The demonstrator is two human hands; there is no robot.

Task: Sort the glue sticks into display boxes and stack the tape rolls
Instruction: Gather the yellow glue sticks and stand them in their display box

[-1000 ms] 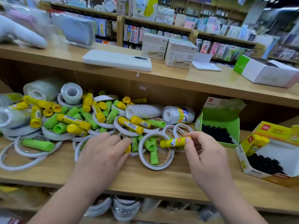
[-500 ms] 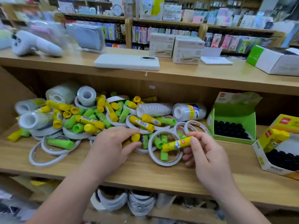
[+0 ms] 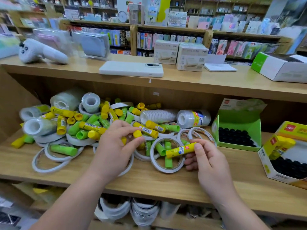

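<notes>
Each hand pinches a yellow stick: right hand (image 3: 210, 161), left hand (image 3: 116, 146); boxes (image 3: 239, 130) look part-filled; pile (image 3: 93, 125) largely unsorted; tape rolls (image 3: 167, 156) unstacked.

Glue sticks (image 3: 93, 127) in the pile at centre left are yellow or light green, the yellow ones carrying barcode labels. Tape rolls (image 3: 167, 155) are white. The display box (image 3: 239, 123) at right is green; the box (image 3: 285, 156) at far right is yellow and white with red logos. Both hold black caps.
</notes>
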